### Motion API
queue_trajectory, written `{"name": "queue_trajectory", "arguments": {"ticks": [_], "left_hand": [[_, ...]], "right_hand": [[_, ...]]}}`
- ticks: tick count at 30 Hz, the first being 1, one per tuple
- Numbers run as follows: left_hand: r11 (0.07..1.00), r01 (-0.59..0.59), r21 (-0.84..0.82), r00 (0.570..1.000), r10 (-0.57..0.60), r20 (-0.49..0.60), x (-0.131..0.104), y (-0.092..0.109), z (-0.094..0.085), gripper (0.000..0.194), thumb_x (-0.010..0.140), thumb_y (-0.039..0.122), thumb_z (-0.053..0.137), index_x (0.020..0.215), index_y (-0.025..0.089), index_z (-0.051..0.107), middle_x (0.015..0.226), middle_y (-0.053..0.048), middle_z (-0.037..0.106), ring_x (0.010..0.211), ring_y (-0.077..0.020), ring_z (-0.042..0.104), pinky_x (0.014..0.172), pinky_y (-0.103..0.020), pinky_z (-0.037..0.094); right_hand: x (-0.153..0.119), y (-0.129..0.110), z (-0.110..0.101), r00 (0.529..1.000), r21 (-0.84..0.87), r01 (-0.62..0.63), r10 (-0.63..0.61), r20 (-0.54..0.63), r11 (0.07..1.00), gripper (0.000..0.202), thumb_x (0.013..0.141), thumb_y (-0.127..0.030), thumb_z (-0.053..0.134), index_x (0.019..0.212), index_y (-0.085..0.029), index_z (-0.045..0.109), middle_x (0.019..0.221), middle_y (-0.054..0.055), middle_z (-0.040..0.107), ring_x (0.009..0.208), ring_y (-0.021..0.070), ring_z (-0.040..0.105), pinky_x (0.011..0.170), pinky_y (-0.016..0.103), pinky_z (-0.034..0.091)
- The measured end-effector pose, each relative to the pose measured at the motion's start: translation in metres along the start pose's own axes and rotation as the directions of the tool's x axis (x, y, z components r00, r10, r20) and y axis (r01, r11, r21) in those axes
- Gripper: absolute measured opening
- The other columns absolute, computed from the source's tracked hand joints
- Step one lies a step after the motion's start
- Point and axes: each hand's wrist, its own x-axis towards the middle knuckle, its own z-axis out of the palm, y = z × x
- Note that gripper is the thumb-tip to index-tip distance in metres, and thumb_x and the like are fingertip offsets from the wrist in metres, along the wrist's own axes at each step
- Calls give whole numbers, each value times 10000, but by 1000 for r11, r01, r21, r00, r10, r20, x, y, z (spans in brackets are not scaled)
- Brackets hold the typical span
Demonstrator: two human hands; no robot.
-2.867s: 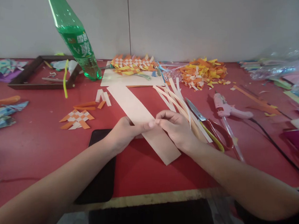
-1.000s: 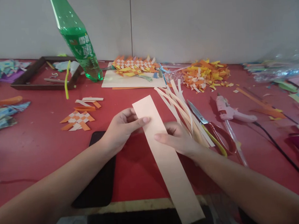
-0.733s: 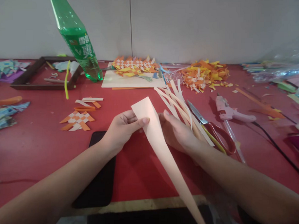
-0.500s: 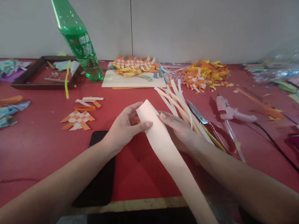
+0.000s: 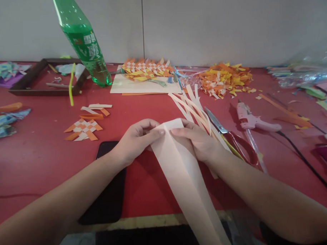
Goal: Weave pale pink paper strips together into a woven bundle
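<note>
A long pale paper strip (image 5: 185,175) with a crease down its length hangs from both hands toward the bottom edge. My left hand (image 5: 139,139) pinches its top left corner, thumb on top. On the other side, my right hand (image 5: 194,137) grips the top right part, its thumb near the crease. Narrow pale strips (image 5: 191,107) lie just behind my right hand, beside red-handled scissors (image 5: 239,145). A small orange and white woven paper piece (image 5: 84,128) lies left of my left hand.
A black phone (image 5: 108,192) lies under my left forearm. Further back stand a green bottle (image 5: 87,50) and a dark frame (image 5: 41,91). Orange woven paper (image 5: 148,69) and a heap of folded pieces (image 5: 223,79) lie by the wall. A pink glue gun (image 5: 250,121) is at right.
The paper strip has opened out along its crease, so it looks wider at the top. Both hands have shifted their grip, and my right hand now holds the top right edge.
</note>
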Motion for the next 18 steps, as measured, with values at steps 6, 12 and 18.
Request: {"name": "queue_trajectory", "arguments": {"ticks": [6,12,18], "left_hand": [[998,18,62,997,-23,79,1,-1,0,176,801,286,735,851,161,621,702,38,624,622,-58,569,584,-145,433],[987,-55,150,997,47,61,1,2,1,125,851,242,663,776,147,635,599,68,532,514,-32,438,510,-138,365],[994,-36,106,997,29,70,0,1,0,165,832,296,694,798,144,639,673,43,601,587,-50,522,573,-156,410]], "right_hand": [[2,3,4,1000,24,-10,10,26,1000,220,635,-263,844,689,-196,642,617,-43,651,546,101,581,543,234,449],[2,2,4,999,9,-23,23,26,1000,246,597,-224,865,650,-196,626,593,-55,644,538,93,578,548,227,445],[3,1,-4,995,-55,-40,44,89,998,266,606,-276,883,698,-190,648,625,-33,672,552,107,600,548,234,461]]}}
